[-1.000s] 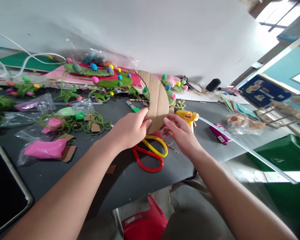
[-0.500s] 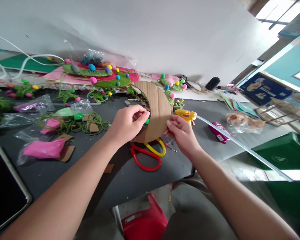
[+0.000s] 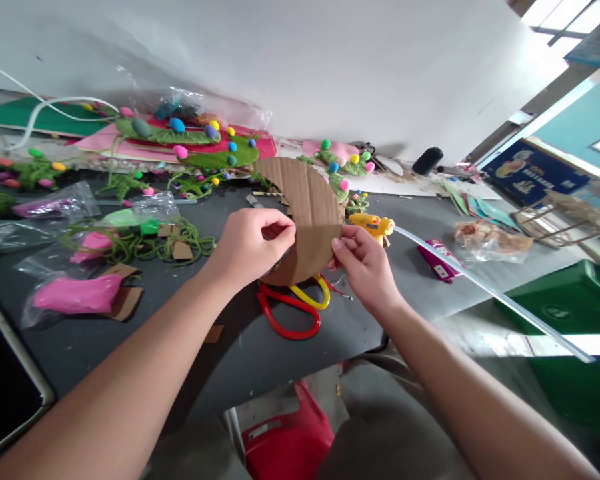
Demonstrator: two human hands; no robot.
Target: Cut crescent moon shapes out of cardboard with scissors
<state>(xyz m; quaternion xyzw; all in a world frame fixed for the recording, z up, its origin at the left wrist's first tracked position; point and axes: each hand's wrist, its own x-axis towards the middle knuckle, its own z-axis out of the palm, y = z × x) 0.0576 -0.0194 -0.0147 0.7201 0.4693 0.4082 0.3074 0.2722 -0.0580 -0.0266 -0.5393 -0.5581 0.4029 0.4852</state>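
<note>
A brown corrugated cardboard crescent (image 3: 316,217) is held up above the dark table, its curved opening facing left. My right hand (image 3: 365,267) pinches its outer right edge, thumb in front and fingers behind. At the inner edge, my left hand (image 3: 257,243) is closed, thumb and forefinger pressed together against the cardboard; its other fingers are curled and partly hidden. Below the crescent lie scissors with one red handle (image 3: 290,327) and one yellow handle (image 3: 317,295), their blades hidden. A yellow hot glue gun (image 3: 375,227) with a long clear glue stick (image 3: 495,287) rests just right of my right hand.
Green cord (image 3: 195,247), bags of pink clay (image 3: 77,295) and cardboard scraps (image 3: 125,303) lie left. Leaf shapes with coloured balls (image 3: 220,157) line the back by the white wall. A black-screened device (image 3: 5,380) sits front left; a purple box (image 3: 437,260) and green bin (image 3: 570,300) are right.
The view has shifted slightly, so the table things on the left appear further left. Both hands keep their places at the crescent; a green bit seen by the left fingertips is now hidden.
</note>
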